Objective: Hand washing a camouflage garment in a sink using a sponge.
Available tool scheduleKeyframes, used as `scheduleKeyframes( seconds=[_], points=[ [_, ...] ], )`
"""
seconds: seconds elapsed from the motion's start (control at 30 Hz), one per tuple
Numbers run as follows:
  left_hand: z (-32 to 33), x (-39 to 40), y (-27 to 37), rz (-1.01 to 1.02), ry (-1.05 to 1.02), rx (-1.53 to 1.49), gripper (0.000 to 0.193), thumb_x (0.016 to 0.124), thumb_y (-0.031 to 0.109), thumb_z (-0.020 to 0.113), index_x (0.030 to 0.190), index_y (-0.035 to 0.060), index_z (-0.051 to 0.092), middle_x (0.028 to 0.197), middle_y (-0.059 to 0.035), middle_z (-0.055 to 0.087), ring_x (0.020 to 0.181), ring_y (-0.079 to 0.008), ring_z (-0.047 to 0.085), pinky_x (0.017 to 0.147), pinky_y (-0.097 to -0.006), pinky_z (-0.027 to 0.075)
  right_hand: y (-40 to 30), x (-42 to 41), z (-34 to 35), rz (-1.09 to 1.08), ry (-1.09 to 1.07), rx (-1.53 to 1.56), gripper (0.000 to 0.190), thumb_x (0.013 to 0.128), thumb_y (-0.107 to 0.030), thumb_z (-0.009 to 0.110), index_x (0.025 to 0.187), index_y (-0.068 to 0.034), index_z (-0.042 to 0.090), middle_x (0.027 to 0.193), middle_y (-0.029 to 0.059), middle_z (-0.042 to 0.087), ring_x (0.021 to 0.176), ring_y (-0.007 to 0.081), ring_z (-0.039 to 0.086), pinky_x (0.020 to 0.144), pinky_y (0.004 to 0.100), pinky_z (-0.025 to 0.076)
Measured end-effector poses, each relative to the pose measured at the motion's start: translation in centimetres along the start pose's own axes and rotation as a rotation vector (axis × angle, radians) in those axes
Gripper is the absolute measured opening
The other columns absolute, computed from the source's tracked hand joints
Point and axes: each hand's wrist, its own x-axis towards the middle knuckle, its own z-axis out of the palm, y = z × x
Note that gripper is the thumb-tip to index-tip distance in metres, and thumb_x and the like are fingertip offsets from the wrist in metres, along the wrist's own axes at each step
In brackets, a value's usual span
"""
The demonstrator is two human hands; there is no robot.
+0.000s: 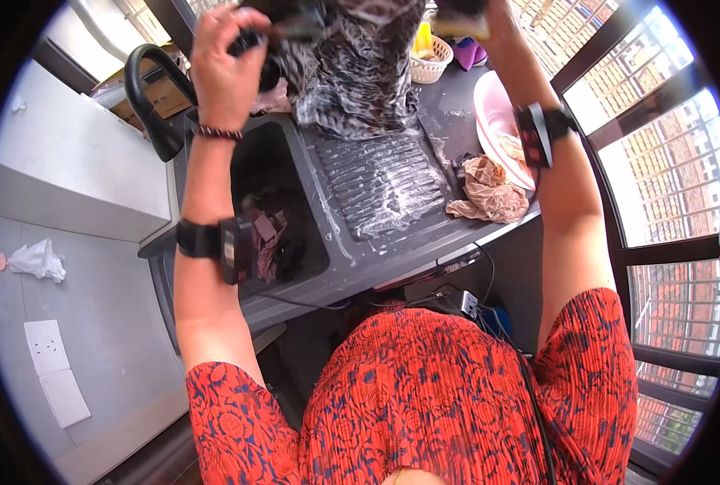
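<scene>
Dark wet cloth [360,79], streaked with white suds, hangs and bunches over the top of the ribbed washboard panel [390,182]. My left hand [226,66] pinches a dark fold of the cloth between thumb and fingers, above the sink basin's left side. At the top edge, my right hand [498,24] is blurred and partly cut off. It has hold of a dark object [460,15] with a yellowish lower edge, too blurred to name. White foam covers much of the washboard's ridges. In the dark sink basin [299,248] lies a pinkish cloth [269,242].
A black curved faucet [133,79] rises at the left. Beige crumpled cloth [487,191] lies by a pink basin [487,115] on the right. Behind stands a white plastic basket [430,66]. Barred windows [669,182] line the right; cables [487,267] hang below the counter.
</scene>
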Motion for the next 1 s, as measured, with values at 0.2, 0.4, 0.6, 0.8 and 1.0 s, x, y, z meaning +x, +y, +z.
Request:
scheduleKeyframes(
  seconds=[0.2,0.4,0.6,0.8,1.0],
  points=[
    [-0.9,-14.8,2.0,-0.094,-0.603,-0.127,0.023,0.062,-0.009,0.063,0.073,0.0106,0.069,0.113,-0.0088,0.072,0.100,-0.0295,0.063,0.087,-0.0389,0.049,7.6,-15.5,0.8,0.484,0.124,-0.761,0.020,0.096,-0.021,0.064,0.111,-0.010,0.059,0.106,0.0085,0.064,0.088,0.0219,0.063,0.082,0.0305,0.052],
    [-0.8,-22.1,9.5,-0.066,-0.844,-0.144,0.009,0.068,0.004,0.070,0.068,0.0126,0.067,0.112,-0.0001,0.070,0.107,-0.0280,0.056,0.090,-0.0411,0.045,9.9,-22.0,3.1,0.866,-0.287,-1.640,0.030,0.094,-0.023,0.064,0.122,-0.014,0.059,0.107,0.0141,0.068,0.106,0.0301,0.065,0.089,0.0440,0.051],
    [-2.1,-23.4,13.5,-0.007,-0.894,-0.115,0.005,0.072,0.011,0.070,0.071,0.0075,0.066,0.095,-0.0047,0.065,0.109,-0.0283,0.056,0.105,-0.0483,0.041,18.8,-22.1,14.9,0.095,-0.483,-1.639,0.036,0.094,-0.027,0.061,0.130,-0.022,0.059,0.143,0.0084,0.054,0.132,0.0286,0.051,0.096,0.0494,0.051],
    [-3.9,-26.7,15.9,-0.208,-1.009,-0.337,0.010,0.077,0.011,0.068,0.086,0.0081,0.068,0.098,-0.0070,0.067,0.094,-0.0252,0.064,0.083,-0.0391,0.051,21.7,-20.1,2.0,0.107,-0.096,-1.979,0.040,0.094,-0.022,0.058,0.134,-0.020,0.056,0.142,0.0096,0.054,0.137,0.0330,0.044,0.093,0.0568,0.050],
    [-4.5,-27.9,14.9,-0.594,-0.892,-0.519,0.034,0.081,0.003,0.070,0.114,0.0043,0.068,0.110,-0.0119,0.071,0.103,-0.0291,0.066,0.092,-0.0398,0.052,22.5,-18.4,12.8,0.335,-0.280,-1.597,0.041,0.097,-0.021,0.051,0.138,-0.020,0.056,0.151,0.0096,0.049,0.137,0.0342,0.046,0.101,0.0570,0.045]
  ],
)
